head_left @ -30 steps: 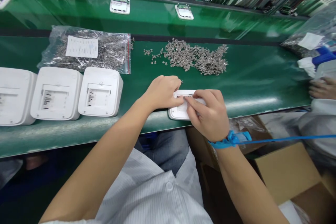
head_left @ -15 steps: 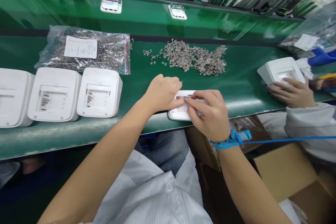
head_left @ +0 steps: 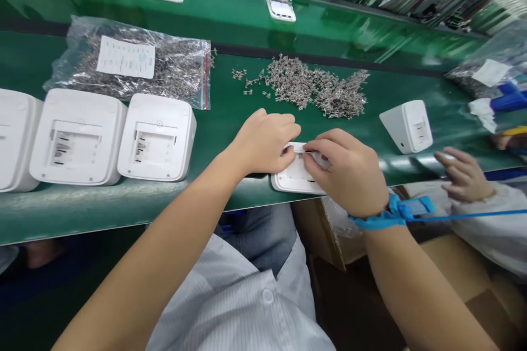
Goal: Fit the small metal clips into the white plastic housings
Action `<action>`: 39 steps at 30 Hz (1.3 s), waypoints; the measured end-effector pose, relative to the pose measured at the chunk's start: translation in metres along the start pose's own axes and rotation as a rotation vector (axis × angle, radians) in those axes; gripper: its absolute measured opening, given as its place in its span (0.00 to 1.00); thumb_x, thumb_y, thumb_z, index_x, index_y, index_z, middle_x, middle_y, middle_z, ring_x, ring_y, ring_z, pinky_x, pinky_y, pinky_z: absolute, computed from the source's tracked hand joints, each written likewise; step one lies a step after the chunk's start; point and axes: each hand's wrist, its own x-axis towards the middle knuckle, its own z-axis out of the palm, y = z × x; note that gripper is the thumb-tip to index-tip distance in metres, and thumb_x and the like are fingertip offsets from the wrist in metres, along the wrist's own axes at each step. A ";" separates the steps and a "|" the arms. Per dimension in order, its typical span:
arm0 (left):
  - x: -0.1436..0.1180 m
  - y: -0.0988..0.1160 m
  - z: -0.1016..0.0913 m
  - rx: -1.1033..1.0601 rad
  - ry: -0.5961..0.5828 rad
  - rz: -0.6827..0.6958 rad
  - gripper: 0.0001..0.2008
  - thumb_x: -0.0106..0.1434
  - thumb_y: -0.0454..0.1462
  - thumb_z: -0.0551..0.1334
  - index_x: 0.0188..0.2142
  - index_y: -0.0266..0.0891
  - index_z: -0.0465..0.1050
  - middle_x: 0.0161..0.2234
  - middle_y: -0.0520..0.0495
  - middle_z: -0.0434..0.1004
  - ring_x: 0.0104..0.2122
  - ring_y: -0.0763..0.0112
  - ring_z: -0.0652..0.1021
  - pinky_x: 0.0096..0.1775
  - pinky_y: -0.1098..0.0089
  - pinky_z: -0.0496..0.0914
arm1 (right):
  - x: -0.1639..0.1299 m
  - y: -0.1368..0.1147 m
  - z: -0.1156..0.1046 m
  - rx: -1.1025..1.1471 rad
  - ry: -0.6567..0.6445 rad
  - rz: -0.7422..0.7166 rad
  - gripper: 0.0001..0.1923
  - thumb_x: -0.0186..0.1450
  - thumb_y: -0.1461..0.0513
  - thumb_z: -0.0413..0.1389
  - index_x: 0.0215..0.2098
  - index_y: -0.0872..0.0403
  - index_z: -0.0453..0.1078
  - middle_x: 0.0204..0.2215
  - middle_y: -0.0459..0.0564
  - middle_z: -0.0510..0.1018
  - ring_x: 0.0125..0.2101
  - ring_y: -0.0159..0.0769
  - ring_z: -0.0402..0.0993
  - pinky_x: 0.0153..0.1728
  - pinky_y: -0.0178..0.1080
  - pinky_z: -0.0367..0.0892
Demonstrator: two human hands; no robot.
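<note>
Wrist strap: a blue band [head_left: 376, 221] circles the right wrist, its cord running off to the right
Right hand: the right hand [head_left: 349, 173] lies curled over the white housing [head_left: 293, 178], fingertips pinched at its top slot; what they pinch is too small to tell
Left hand: the left hand [head_left: 265, 140] presses closed on the housing's upper left corner
Housing: flat at the near edge of the green bench [head_left: 123, 208], between both hands
Row at left: three white casings [head_left: 156, 140] sit side by side
Co-worker: another person's hand [head_left: 463, 175] hovers open near an upright white casing [head_left: 407, 126]
Beyond: loose metal clips [head_left: 313, 88] in a heap, a sealed bag of clips [head_left: 132, 66] beside it
Far belt: two small white units [head_left: 281, 8]
</note>
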 end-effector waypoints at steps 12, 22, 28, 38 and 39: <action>0.002 0.002 -0.004 -0.040 -0.059 -0.014 0.09 0.61 0.35 0.58 0.25 0.38 0.70 0.31 0.47 0.73 0.32 0.66 0.72 0.33 0.63 0.53 | 0.010 0.011 -0.003 -0.100 -0.159 -0.197 0.12 0.68 0.64 0.52 0.26 0.55 0.69 0.29 0.50 0.73 0.28 0.32 0.68 0.27 0.37 0.60; 0.005 0.002 -0.001 -0.115 -0.069 -0.093 0.06 0.58 0.37 0.61 0.26 0.38 0.68 0.29 0.49 0.73 0.31 0.66 0.72 0.33 0.63 0.56 | 0.010 0.015 0.002 0.072 -0.135 -0.172 0.07 0.65 0.67 0.53 0.30 0.54 0.68 0.31 0.49 0.74 0.30 0.33 0.70 0.29 0.36 0.63; 0.004 0.002 0.000 -0.140 -0.058 -0.102 0.06 0.57 0.37 0.61 0.26 0.39 0.67 0.30 0.49 0.74 0.32 0.66 0.72 0.33 0.63 0.56 | 0.007 0.015 0.005 0.030 -0.110 -0.174 0.05 0.66 0.66 0.53 0.32 0.54 0.68 0.32 0.50 0.74 0.30 0.35 0.70 0.30 0.38 0.64; 0.006 0.001 -0.001 -0.277 -0.062 -0.205 0.07 0.53 0.37 0.63 0.24 0.40 0.65 0.28 0.51 0.72 0.27 0.69 0.69 0.29 0.66 0.56 | 0.000 0.003 0.006 0.125 0.138 -0.012 0.08 0.59 0.71 0.53 0.31 0.51 0.66 0.30 0.48 0.74 0.29 0.35 0.70 0.29 0.37 0.65; 0.006 0.000 -0.001 -0.296 -0.064 -0.203 0.07 0.52 0.37 0.63 0.25 0.40 0.65 0.28 0.51 0.72 0.27 0.70 0.68 0.29 0.66 0.56 | -0.001 0.002 0.005 0.126 0.168 0.002 0.08 0.59 0.71 0.53 0.31 0.51 0.66 0.30 0.49 0.74 0.29 0.35 0.70 0.29 0.37 0.66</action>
